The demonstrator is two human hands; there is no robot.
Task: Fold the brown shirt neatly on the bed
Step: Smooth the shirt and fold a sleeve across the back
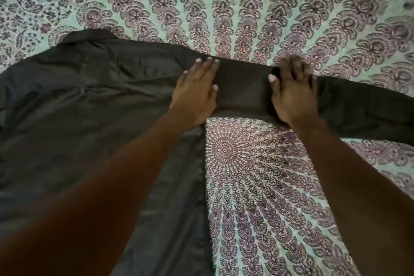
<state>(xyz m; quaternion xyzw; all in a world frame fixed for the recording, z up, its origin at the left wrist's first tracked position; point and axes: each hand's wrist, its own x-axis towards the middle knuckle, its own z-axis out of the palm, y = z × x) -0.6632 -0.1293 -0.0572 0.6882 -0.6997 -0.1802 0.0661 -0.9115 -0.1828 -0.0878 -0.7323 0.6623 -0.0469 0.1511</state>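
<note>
L hand [195, 92], R hand [293, 94] flat on shirt [78, 101] sleeve

One head-worn view looks steeply down, close over the bed [257, 175]; edges seem blurred.

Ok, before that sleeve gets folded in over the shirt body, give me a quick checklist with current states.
1. Brown shirt spread flat on the bedspread: ok, only light wrinkles.
2. Sleeve stretched straight out to the side: ok.
3. Left hand pressing flat near the shoulder: ok.
4. Right hand on the sleeve: ok; whether it pinches the cloth, cannot tell.
5. Cuff end in view: not ok, the sleeve runs off the frame's right edge.
6. Collar lying flat at the top: cannot tell, too dark.
</note>
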